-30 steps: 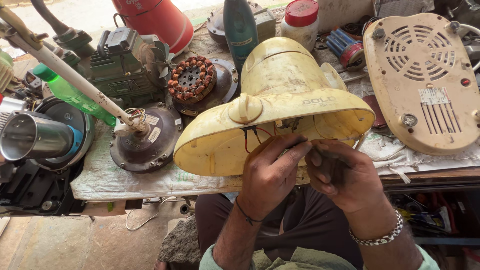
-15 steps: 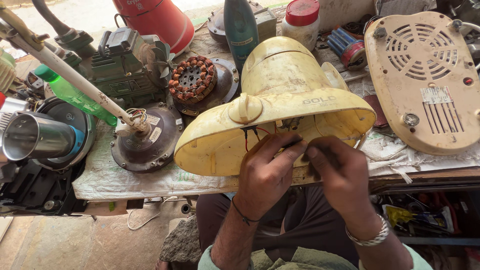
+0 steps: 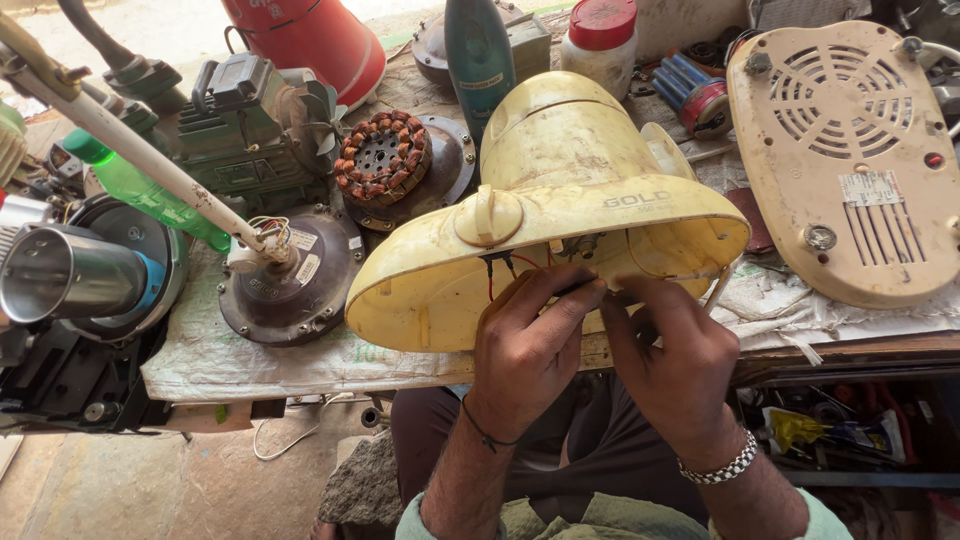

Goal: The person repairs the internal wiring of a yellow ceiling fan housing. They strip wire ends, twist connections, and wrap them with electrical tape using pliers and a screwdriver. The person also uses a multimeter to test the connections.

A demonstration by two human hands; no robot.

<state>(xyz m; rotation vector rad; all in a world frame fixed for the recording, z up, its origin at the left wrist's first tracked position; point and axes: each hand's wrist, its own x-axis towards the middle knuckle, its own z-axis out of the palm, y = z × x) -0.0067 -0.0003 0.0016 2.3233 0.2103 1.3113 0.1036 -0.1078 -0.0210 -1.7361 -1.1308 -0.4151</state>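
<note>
Both hands have shifted little, the right hand (image 3: 672, 362) edging closer to the left hand (image 3: 530, 345); their fingers pinch thin wires under the yellow fan housing (image 3: 560, 215). It rests at centre of the bench (image 3: 300, 365), with a copper-wound stator (image 3: 383, 158) at 10 o'clock.
</note>
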